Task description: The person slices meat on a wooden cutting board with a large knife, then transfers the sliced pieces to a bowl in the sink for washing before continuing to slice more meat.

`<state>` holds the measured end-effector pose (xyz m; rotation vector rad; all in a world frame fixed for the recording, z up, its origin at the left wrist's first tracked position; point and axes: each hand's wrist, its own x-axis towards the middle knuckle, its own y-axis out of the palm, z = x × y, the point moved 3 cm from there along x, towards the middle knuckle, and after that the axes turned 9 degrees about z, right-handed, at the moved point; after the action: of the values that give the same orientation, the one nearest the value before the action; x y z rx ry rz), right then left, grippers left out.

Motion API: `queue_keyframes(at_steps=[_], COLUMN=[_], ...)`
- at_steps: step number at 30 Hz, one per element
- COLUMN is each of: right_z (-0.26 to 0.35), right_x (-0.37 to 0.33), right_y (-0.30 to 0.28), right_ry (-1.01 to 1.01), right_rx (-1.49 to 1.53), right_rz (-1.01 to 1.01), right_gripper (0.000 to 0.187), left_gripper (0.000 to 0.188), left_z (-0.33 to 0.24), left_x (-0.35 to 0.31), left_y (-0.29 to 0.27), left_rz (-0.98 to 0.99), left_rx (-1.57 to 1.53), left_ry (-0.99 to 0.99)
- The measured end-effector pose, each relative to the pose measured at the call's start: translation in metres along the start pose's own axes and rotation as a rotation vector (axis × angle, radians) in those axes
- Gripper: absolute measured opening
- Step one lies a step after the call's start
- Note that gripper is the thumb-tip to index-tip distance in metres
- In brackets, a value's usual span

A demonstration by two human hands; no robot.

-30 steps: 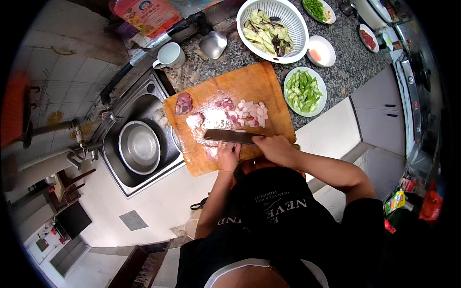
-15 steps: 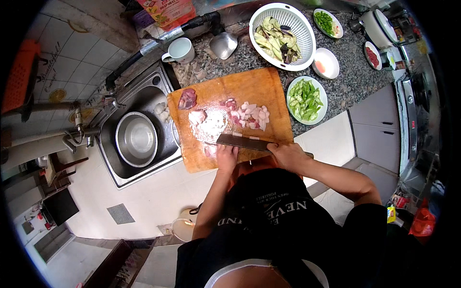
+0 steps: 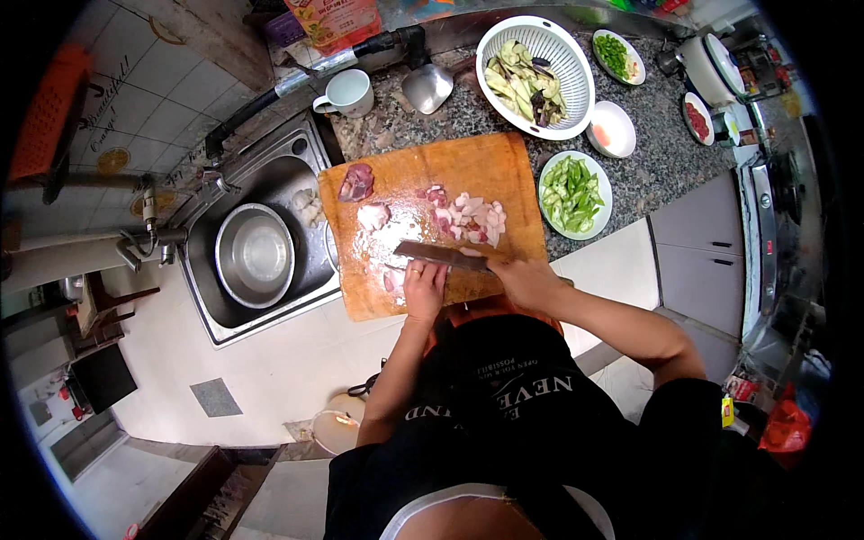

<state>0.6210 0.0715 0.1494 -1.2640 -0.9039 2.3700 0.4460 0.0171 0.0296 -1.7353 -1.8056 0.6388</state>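
Note:
A wooden cutting board (image 3: pixel 513 184) lies before me with raw meat on it. My right hand (image 3: pixel 525 281) grips the handle end of a dark-bladed cleaver (image 3: pixel 441 256), whose blade points left across the board. Close below the blade, my left hand (image 3: pixel 425 286) has its fingers bent down on a piece of raw meat (image 3: pixel 392 281); part of it shows beside the fingers and the rest is hidden. Beyond the blade is a pile of cut pale pink meat (image 3: pixel 472 219). A pale lump (image 3: pixel 373 216) and a dark red chunk (image 3: pixel 356 182) lie farther left.
At left, a metal basin (image 3: pixel 256 256) sits in the sink (image 3: pixel 202 310). Behind the board are a mug (image 3: pixel 349 94), a metal spatula (image 3: pixel 427 88) and a white colander (image 3: pixel 583 76) of sliced eggplant. A plate of sliced green peppers (image 3: pixel 573 195) and a small bowl (image 3: pixel 621 130) stand right.
The cleaver has shifted slightly up and left, its blade now just above my left fingers. My right hand has moved a little left with it. The whole view has shifted slightly.

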Motion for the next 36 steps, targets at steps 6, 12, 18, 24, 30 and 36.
queue_keyframes(at_steps=[6, 12, 18, 24, 30, 36], right_z=[-0.011, 0.017, 0.003, -0.001, 0.018, -0.003], right_x=[-0.004, 0.058, 0.001, 0.027, 0.075, 0.009], right_y=[0.023, 0.017, 0.006, 0.021, 0.016, 0.010], right_ry=[0.004, -0.129, 0.007, -0.052, -0.094, 0.023], right_rx=[-0.052, -0.027, 0.025, 0.045, -0.021, -0.117], right_rz=[0.028, -0.094, 0.036, 0.009, 0.061, 0.102], right_gripper=[0.017, 0.018, 0.032, 0.032, 0.037, 0.054], left_gripper=[0.016, 0.014, 0.015, 0.014, 0.010, 0.009], left_z=[0.008, -0.001, -0.001, 0.002, -0.001, 0.002], left_x=[-0.005, 0.003, 0.000, -0.002, 0.004, -0.007], left_y=[0.006, 0.000, -0.003, -0.001, 0.000, -0.002], left_rz=[-0.067, -0.064, -0.084, -0.076, -0.097, -0.067], left_rx=[0.009, -0.036, 0.006, -0.028, -0.038, 0.042], left_ry=[0.105, 0.076, 0.116, 0.052, 0.120, 0.027])
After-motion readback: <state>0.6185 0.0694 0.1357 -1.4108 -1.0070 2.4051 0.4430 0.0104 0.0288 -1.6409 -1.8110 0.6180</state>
